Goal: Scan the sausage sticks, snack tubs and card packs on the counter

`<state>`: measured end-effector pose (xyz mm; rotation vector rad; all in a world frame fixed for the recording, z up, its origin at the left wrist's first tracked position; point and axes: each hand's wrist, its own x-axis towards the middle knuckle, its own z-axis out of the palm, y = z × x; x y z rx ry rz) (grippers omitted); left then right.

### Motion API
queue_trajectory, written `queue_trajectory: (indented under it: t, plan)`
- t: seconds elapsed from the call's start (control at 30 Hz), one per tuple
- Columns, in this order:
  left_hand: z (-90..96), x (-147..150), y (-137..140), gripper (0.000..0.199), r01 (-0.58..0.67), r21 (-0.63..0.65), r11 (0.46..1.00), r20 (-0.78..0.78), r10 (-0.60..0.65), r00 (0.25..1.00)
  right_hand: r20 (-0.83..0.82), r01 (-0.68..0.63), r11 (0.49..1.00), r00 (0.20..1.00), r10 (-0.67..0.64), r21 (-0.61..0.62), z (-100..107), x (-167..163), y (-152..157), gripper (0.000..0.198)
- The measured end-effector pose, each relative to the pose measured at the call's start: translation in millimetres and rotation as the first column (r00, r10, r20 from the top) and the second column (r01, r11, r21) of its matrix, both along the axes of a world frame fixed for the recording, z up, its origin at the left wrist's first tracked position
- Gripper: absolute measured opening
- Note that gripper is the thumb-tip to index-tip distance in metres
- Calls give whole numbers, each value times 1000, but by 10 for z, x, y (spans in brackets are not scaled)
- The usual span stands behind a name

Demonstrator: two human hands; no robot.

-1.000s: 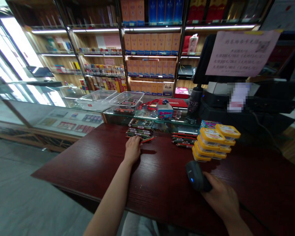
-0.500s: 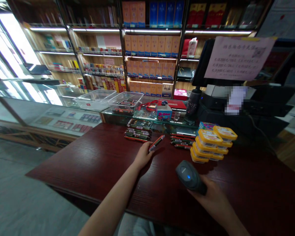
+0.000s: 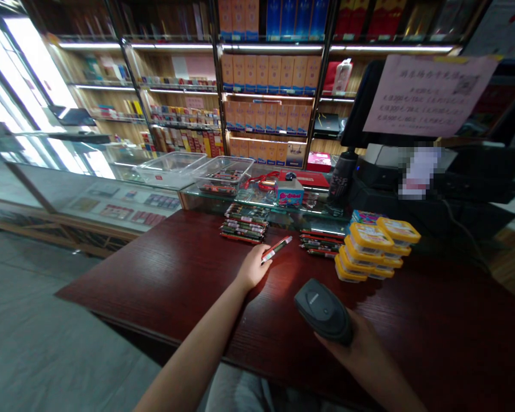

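Observation:
My left hand (image 3: 254, 268) is closed on one end of a slim snack packet (image 3: 277, 248) with red edges and a pale label, held tilted just over the dark wooden table. In my right hand (image 3: 356, 343) is a black barcode scanner (image 3: 324, 309), its head pointing toward the packet. A reddish glow lies on the table between them. Behind my left hand is a stack of similar packets (image 3: 244, 223). A second pile of packets (image 3: 321, 242) lies to its right, beside several yellow-lidded plastic tubs (image 3: 371, 249) stacked up.
A glass counter (image 3: 197, 195) borders the table's far side, bearing clear plastic bins (image 3: 171, 167) and a small blue-and-pink box (image 3: 289, 193). At right stands a monitor with a pink paper sign (image 3: 429, 97). The table's front edge (image 3: 163, 341) is close to my body.
The scanner has shifted slightly left; its blue light is off and a reddish glow now shows on the table. The packet's pale label now faces more upward. The view has shifted a little.

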<state>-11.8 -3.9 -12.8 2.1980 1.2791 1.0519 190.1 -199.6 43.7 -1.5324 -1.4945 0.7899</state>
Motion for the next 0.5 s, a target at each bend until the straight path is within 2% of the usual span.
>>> queue_trajectory:
  t: [0.17,0.23,0.3,0.4,0.5]
  plan:
    - [39,-5,-14,25,16,-21,1000,-7,-16,1000,-14,-23,1000,1000,24,4,-21,21,7,32]
    - [52,-6,-20,26,17,-30,999,-5,-17,1000,72,-21,1000,997,19,17,-41,72,8,33]
    - [52,-7,-23,27,13,-31,999,-2,-13,1000,252,23,999,967,-31,33,-79,156,14,30]
    - [49,-11,-24,27,12,-25,1000,4,-12,1000,547,95,991,827,-128,90,-201,324,44,25]
    - [69,-20,-33,26,41,1,999,-2,-41,999,707,82,979,681,-192,187,-400,488,98,27]
